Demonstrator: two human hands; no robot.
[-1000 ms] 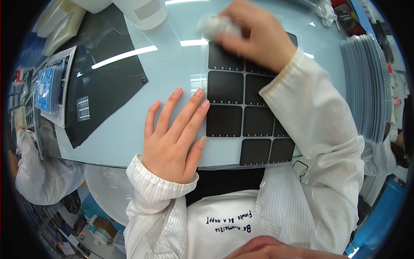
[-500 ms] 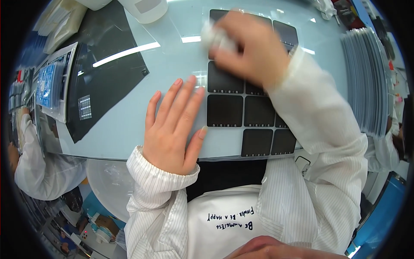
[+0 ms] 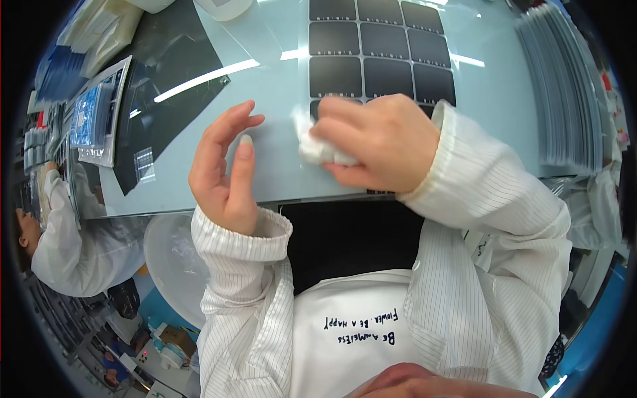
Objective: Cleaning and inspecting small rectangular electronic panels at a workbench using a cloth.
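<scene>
My right hand point(image 3: 381, 142) is closed around a crumpled white wipe point(image 3: 322, 147) close to the table's near edge. Under and beyond it lie dark rectangular panels point(image 3: 386, 78) with rounded corners, set in a grid with narrow pale gaps. The hand and wipe hide the nearest panels. To the left, my left hand point(image 3: 225, 166) is raised over the table edge, holding nothing, its thumb and bent fingers apart.
A dark sheet point(image 3: 169, 86) lies on the glossy tabletop point(image 3: 265, 86) at left, beside a blue-wrapped pack point(image 3: 91, 119). Thin sheets point(image 3: 561, 89) stack at right. A white tub point(image 3: 176, 265) is below the edge; a co-worker's sleeve point(image 3: 99, 255) shows at left.
My right hand has come from the far panels toward me with the wipe. My left hand, flat with fingers spread before, has lifted and turned on its side. The view has shifted somewhat.
</scene>
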